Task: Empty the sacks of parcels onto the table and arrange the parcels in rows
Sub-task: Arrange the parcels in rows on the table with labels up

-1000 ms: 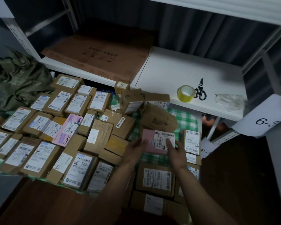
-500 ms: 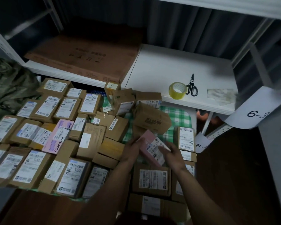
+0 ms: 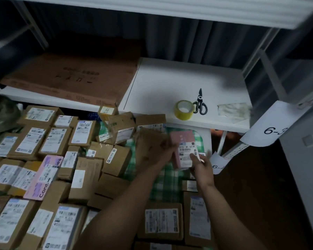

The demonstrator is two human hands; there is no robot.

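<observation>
Near rows of brown parcels lie sorted on the desk. Above them, the left hand and right hand both grip the pink parcel, now lifted and turned upright (label readable), probably bound for the bare checked patch beyond.

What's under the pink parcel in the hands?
Green checked cloth shows below the pink parcel, held by the left hand and right hand. Anything directly beneath it is hidden.
</observation>
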